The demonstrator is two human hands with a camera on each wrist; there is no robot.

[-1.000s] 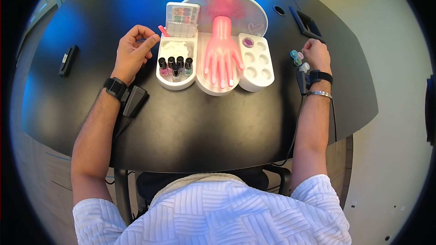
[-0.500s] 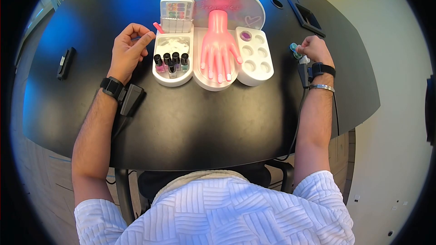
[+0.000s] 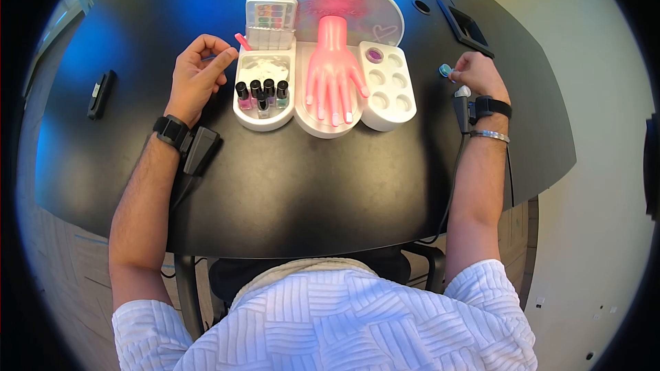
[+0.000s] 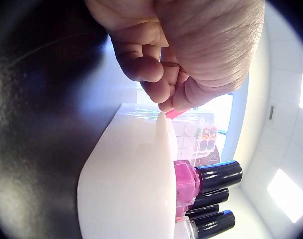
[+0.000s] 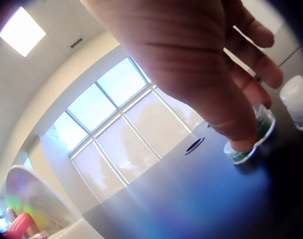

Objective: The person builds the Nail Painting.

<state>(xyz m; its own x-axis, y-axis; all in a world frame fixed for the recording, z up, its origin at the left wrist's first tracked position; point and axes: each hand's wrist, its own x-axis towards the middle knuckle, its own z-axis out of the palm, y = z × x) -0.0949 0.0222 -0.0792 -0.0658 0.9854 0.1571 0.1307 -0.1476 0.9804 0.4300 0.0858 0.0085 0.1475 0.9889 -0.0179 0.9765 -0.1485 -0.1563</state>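
Note:
My right hand (image 3: pixel 481 74) is low over the table, right of a white nail-art stand (image 3: pixel 265 124). Thumb and fingers pinch a small clear pot of teal glitter (image 5: pixel 239 155). A second teal pot (image 5: pixel 265 127) touches it, partly behind the fingers. A whitish pot (image 3: pixel 463 91) stands close by the wrist. My left hand (image 3: pixel 198 77) rests by the stand's left edge, fingers loosely curled and fingertips right at the rim. Just beyond the fingertips is a pink stick (image 3: pixel 243 42). A pink model hand (image 3: pixel 333 69) lies on the stand's middle.
Nail polish bottles (image 3: pixel 262 96) stand in the left compartment, before a clear case of coloured nails (image 3: pixel 271 20). One well of the right-hand section holds a purple pot (image 3: pixel 374 55). A dark frame (image 3: pixel 467 27) lies beyond my right hand, a black device (image 3: pixel 102 95) far left.
My right hand has moved over the group of small pots and its fingers have closed on a teal one. The left hand stays in place; the head view has shifted slightly.

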